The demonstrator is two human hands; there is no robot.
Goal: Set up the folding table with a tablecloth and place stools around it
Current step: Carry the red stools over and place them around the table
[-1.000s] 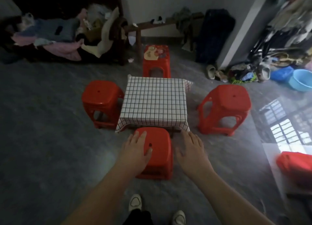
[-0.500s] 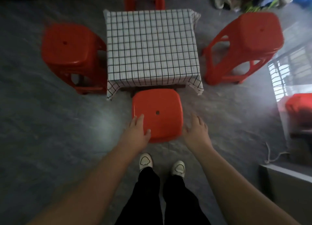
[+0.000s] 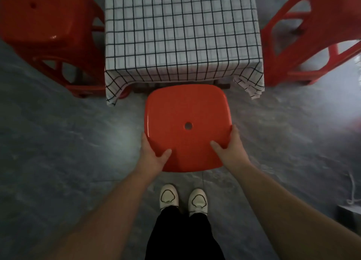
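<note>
Red stool (image 3: 186, 127) now gripped at both sides by L hand (image 3: 153, 155) & R hand (image 3: 231, 149), previously hands just alongside.

The near stool (image 3: 187, 127) is glossy, smooth red plastic, as are the left stool (image 3: 39, 25) and right stool (image 3: 304, 44). The checked tablecloth (image 3: 181, 31) is matt cloth. The grey floor (image 3: 68, 142) looks polished stone.

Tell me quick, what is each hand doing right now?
Left hand: closed on the near-left corner of the red square plastic stool, thumb on top.
Right hand: closed on the stool's near-right corner, thumb on top.
</note>
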